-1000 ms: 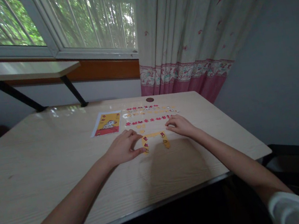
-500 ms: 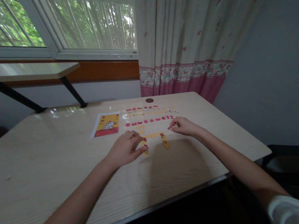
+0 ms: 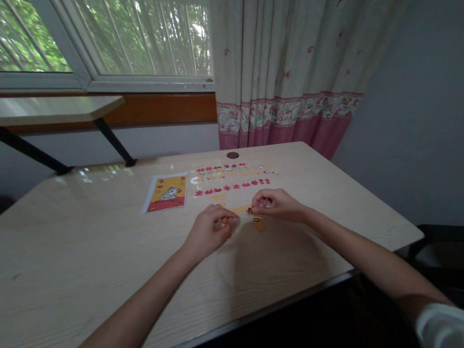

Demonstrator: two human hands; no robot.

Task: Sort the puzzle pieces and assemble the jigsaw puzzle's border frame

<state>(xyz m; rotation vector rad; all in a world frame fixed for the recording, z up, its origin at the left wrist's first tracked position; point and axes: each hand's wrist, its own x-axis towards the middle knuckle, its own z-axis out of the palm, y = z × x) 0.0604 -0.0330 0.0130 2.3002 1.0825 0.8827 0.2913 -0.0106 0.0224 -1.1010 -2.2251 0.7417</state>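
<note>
In the head view, my right hand [image 3: 278, 206] pinches a small dark red puzzle piece [image 3: 250, 211] above the joined yellow pieces. My left hand [image 3: 212, 229] is closed, its thumb and fingertips pressed together just left of that piece; whatever lies between them is too small to make out. Between and under the hands runs a partial frame of yellow puzzle pieces [image 3: 259, 225], its left side mostly covered by my left hand. Beyond the hands lies a row of loose red puzzle pieces [image 3: 234, 187].
A printed picture [image 3: 168, 193] of a white animal on yellow and red lies to the left. Farther back are more rows of loose pieces [image 3: 222, 168]. A round cable hole cover [image 3: 233, 155] sits near the table's [image 3: 97, 264] back edge. A raised shelf [image 3: 31, 111] stands back left.
My right hand has moved left and slightly toward me, bringing the red piece over the yellow frame. My left hand has shifted right, and its fingertips have come together.
</note>
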